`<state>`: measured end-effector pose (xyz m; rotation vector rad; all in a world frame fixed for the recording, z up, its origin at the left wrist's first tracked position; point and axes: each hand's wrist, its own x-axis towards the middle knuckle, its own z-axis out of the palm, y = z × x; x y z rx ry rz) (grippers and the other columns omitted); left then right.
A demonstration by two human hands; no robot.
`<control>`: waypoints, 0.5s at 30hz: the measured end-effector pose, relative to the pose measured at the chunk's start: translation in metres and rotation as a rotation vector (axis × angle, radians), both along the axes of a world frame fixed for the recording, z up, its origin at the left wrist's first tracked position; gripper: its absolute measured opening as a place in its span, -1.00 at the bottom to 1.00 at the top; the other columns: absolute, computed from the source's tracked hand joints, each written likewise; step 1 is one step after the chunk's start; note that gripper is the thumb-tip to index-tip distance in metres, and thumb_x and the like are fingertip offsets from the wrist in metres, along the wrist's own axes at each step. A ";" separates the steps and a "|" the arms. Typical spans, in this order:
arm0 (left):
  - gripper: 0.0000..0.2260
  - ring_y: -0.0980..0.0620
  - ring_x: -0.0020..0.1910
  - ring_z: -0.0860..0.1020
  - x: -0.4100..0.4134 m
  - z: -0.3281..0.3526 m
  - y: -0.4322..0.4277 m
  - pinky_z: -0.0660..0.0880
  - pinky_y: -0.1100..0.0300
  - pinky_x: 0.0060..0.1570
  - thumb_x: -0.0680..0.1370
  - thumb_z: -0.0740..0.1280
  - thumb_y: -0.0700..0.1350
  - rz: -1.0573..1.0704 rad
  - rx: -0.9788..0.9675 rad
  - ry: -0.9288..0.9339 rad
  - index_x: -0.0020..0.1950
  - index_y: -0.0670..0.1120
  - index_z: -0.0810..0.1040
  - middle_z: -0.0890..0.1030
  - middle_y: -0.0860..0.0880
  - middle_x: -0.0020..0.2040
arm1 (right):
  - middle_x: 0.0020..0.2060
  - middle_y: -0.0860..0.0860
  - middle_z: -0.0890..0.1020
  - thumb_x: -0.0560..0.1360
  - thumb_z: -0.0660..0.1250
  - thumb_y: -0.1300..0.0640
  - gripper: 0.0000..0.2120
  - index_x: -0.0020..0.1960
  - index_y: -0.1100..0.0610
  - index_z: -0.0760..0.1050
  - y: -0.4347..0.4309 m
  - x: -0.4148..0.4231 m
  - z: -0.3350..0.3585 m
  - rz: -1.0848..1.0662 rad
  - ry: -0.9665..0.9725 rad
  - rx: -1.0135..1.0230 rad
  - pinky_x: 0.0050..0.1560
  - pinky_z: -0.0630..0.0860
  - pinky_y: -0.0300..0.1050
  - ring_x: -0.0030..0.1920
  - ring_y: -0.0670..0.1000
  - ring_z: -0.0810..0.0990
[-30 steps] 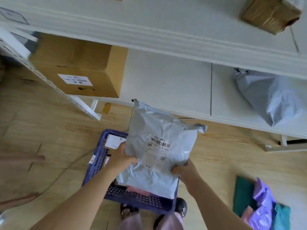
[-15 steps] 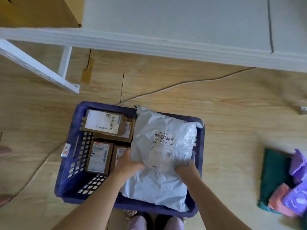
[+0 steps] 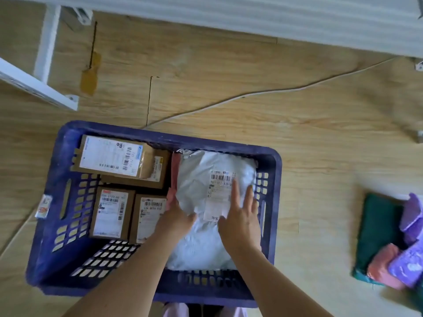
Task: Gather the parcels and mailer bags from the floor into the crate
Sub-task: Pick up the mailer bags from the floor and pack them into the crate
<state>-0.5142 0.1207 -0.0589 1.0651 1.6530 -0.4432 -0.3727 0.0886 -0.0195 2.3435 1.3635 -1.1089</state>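
Note:
A blue plastic crate (image 3: 160,138) stands on the wooden floor below me. A grey mailer bag (image 3: 201,175) with a white label lies in its right half, on top of a pink item (image 3: 175,170). My left hand (image 3: 176,220) grips the bag's left edge, thumb on top and fingers tucked out of sight beside it. My right hand (image 3: 240,216) lies flat on the label with straight fingers. Three labelled cardboard parcels fill the crate's left part: one at the back (image 3: 114,156) and two in front, a left one (image 3: 112,213) and a right one (image 3: 151,216).
On the floor to the right lies a pile of mailer bags: green (image 3: 377,227), purple (image 3: 412,225) and pink (image 3: 384,266). A white shelf leg (image 3: 45,42) stands at the upper left, a white shelf board (image 3: 297,19) runs along the top, and a thin cable (image 3: 251,94) crosses the floor.
The grey bag went down from above the crate to lie inside its right half. My right hand let go of the bag's edge and now lies flat on top.

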 end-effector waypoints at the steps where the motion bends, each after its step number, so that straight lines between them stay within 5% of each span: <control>1: -0.13 -0.14 0.08 0.57 0.001 0.000 -0.001 0.55 0.10 -0.03 0.51 0.31 0.13 -0.042 0.062 0.036 0.54 -0.05 -0.26 0.33 -0.19 0.41 | 0.47 0.06 -0.40 0.51 0.26 0.15 -0.08 0.47 -0.15 -0.43 0.001 -0.001 -0.006 0.106 -0.004 -0.012 0.39 0.33 0.05 0.53 0.20 -0.14; 4: 0.05 -0.19 0.52 0.04 0.002 0.007 0.000 0.44 0.00 0.29 0.42 0.39 0.18 -0.430 0.370 0.061 0.46 0.11 -0.45 -0.23 -0.09 0.54 | 0.40 0.10 -0.51 0.48 0.34 -0.09 0.03 0.40 -0.10 -0.54 0.006 0.003 -0.022 0.281 -0.023 -0.084 0.47 0.06 0.18 0.51 0.21 -0.29; 6: 0.12 -0.14 0.49 -0.33 0.003 0.006 0.001 0.17 -0.10 0.44 0.39 0.42 0.18 -0.722 0.422 0.020 0.35 0.16 -0.59 -0.50 -0.03 0.45 | 0.39 0.11 -0.54 0.44 0.39 -0.10 0.11 0.35 -0.10 -0.60 0.006 0.008 -0.031 0.360 -0.043 -0.099 0.47 0.03 0.20 0.49 0.22 -0.33; 9: 0.22 -0.15 0.47 -0.39 0.003 -0.010 0.001 -0.08 -0.22 0.44 0.29 0.48 0.24 -0.876 0.379 0.095 0.38 0.10 -0.56 -0.53 -0.10 0.44 | 0.36 0.10 -0.59 0.41 0.45 0.03 0.19 0.36 -0.14 -0.62 0.005 0.014 -0.041 0.440 -0.070 -0.122 0.46 0.05 0.20 0.48 0.21 -0.36; 15: 0.26 -0.17 0.43 -0.44 0.010 -0.041 0.007 -0.19 -0.23 0.42 0.24 0.47 0.29 -0.931 0.315 0.155 0.32 0.04 -0.60 -0.55 -0.15 0.39 | 0.36 0.09 -0.59 0.37 0.42 -0.17 0.18 0.38 -0.16 -0.61 0.007 0.024 -0.064 0.521 -0.058 -0.193 0.29 0.42 0.16 0.47 0.26 -0.37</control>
